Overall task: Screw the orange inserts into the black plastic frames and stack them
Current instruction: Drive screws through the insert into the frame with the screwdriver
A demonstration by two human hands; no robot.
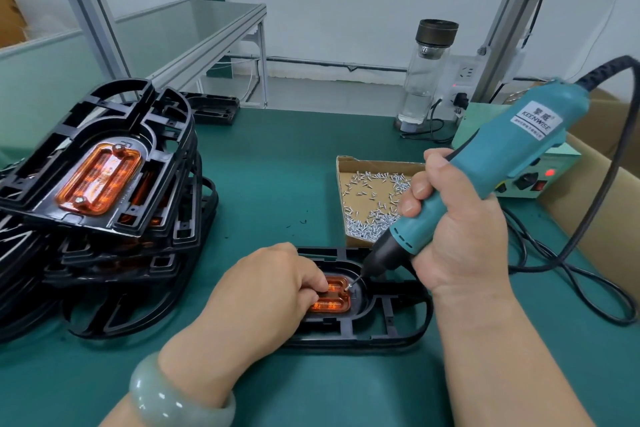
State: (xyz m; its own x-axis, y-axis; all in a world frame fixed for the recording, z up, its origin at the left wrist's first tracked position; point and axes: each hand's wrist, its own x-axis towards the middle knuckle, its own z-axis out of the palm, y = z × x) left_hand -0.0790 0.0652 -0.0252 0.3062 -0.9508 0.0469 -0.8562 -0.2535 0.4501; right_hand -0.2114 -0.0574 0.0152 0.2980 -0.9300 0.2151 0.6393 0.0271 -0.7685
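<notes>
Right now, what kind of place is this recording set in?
Probably a factory assembly bench: a corded electric screwdriver in the right hand, a cardboard tray of loose screws, and a stack of finished black frames.

Head view, close, angled down over bench (277,166).

The orange insert (330,298) was pressed into the black frame (391,322) by the left hand (266,291), while the teal screwdriver (485,170) was held by the right hand (453,239).

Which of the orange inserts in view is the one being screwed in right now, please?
The orange insert in the frame lying flat under both hands; the screwdriver tip meets it. The stack's top insert already shows two screws.
</notes>
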